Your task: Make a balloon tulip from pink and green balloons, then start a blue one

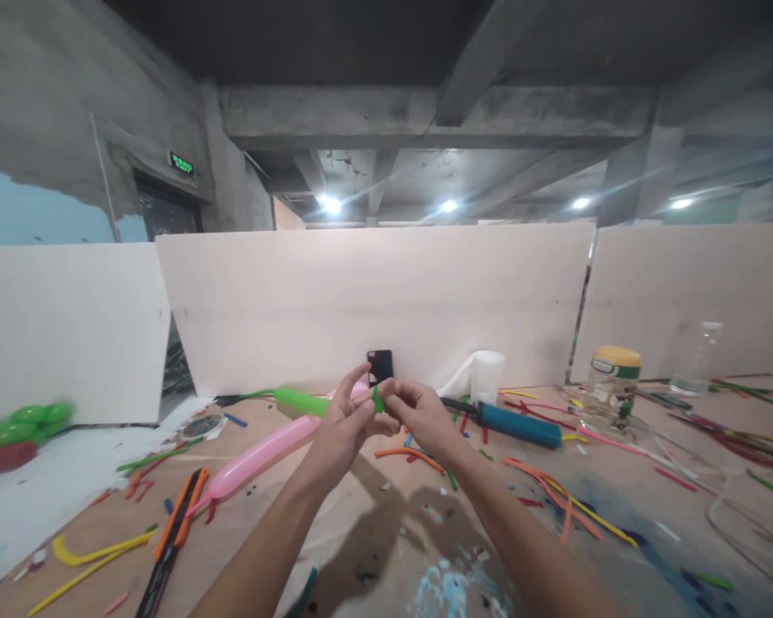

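A long green balloon (300, 402) reaches from the left to my two hands, which are held close together above the table. My left hand (344, 421) is curled around it, thumb bent inward and index finger raised. With its fingertips pinched, my right hand (422, 416) grips the green end that shows between the hands. An inflated pink balloon (264, 459) slants down to the left from behind my left hand, its thin tail at the lower end. Exactly how the two balloons meet is hidden by my fingers.
A blue balloon pump (519, 426) lies right of my hands, near a white paper roll (488, 376). Against the white board (374, 300) leans a dark phone (380, 366). An orange-and-black cutter (173, 532), a yellow-lidded jar (611, 390) and several uninflated balloons (554, 489) are scattered around.
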Available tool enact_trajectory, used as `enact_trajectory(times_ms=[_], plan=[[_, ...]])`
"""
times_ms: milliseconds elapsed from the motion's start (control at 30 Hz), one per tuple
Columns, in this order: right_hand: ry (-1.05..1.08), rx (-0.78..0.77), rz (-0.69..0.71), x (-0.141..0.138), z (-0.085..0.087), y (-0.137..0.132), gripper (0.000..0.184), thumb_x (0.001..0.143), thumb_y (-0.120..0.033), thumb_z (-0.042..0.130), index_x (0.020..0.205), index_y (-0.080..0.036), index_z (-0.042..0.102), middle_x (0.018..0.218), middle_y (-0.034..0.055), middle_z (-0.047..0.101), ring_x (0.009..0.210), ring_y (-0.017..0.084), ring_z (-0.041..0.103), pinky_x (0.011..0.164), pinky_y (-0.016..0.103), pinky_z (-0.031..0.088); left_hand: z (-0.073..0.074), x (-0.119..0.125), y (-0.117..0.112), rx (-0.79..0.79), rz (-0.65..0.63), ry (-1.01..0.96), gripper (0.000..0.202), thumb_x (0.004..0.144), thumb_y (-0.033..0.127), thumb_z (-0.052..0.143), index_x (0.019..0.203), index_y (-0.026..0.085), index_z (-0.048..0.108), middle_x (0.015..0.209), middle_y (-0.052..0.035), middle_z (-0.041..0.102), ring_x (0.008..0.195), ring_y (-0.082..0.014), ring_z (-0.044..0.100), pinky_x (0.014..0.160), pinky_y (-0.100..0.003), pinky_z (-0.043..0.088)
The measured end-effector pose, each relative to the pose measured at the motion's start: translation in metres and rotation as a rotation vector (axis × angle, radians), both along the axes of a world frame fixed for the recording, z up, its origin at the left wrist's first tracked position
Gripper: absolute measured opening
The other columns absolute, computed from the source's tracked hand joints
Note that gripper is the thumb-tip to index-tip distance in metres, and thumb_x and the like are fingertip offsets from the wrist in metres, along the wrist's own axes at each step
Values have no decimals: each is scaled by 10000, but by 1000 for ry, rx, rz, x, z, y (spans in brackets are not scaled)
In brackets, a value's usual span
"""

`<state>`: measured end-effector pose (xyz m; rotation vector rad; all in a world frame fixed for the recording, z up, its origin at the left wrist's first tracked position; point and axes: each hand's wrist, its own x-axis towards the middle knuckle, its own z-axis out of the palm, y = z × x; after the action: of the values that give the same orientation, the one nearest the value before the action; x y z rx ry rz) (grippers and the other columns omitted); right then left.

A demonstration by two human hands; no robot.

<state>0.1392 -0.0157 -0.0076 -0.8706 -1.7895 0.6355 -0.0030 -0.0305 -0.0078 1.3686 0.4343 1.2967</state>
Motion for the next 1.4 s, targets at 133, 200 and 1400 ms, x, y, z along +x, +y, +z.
enact_trajectory(times_ms=[133, 200, 1400], plan=[[-378, 199, -296, 0, -9, 1, 172, 810, -115, 426, 700, -166, 548, 640, 5, 590, 586, 116, 503, 563, 226, 326, -19, 3, 5, 302, 308, 505, 668, 813, 103, 435, 1409, 284, 192, 1316, -124, 494, 759, -136, 607, 778, -344, 474], [-432, 204, -313, 0, -13, 1, 165, 782, -91, 442, 682, -166, 551, 663, 22, 609, 615, 128, 518, 573, 237, 304, -29, 2, 10, 424, 435, 781, 742, 760, 15, 396, 1423, 264, 177, 1229, -110, 571, 801, -155, 612, 798, -339, 458], [368, -79, 428, -7, 10, -19, 206, 814, -400, 578, 833, -196, 558, 1021, 51, 628, 962, 170, 586, 917, 339, 408, 11, 12, -27, 143, 243, 147, 510, 863, 341, 469, 1328, 183, 331, 386, 106, 424, 234, -46, 301, 273, -138, 206]])
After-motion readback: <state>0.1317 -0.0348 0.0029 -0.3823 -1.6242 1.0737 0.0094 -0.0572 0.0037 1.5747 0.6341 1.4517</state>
